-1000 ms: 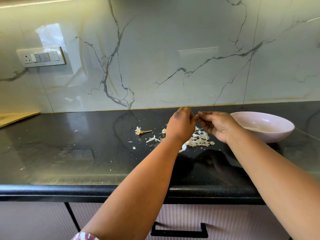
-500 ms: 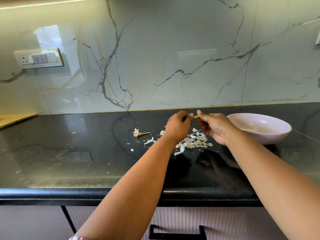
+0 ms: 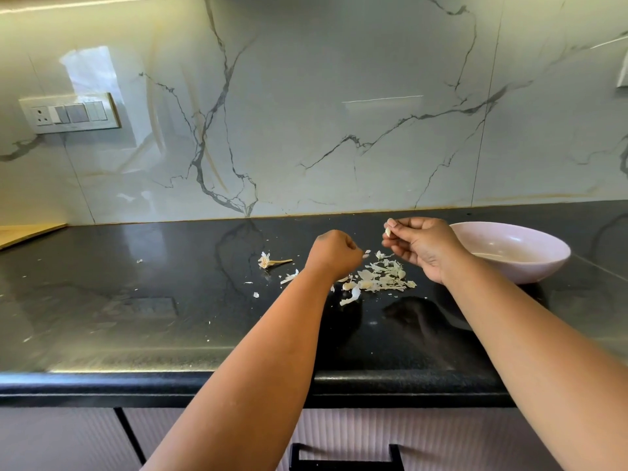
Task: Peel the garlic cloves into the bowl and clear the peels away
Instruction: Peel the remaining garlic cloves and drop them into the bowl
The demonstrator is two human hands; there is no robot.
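My right hand pinches a pale garlic clove between thumb and fingertips, raised above the black countertop. My left hand is curled in a fist lower and to the left, with a small bit of peel at its fingertips. A heap of white garlic peels lies on the counter between and below the two hands. The pale pink bowl stands just right of my right hand; what lies inside is not visible.
A garlic stem with its root end lies left of the peels, with small peel scraps scattered around. A switch plate is on the marble wall. A wooden board's corner shows at far left. A drawer handle sits below the counter edge.
The hands, which were joined at the clove, have pulled apart: the left dropped down and left with a scrap of peel, the right lifted the clove slightly up and right.
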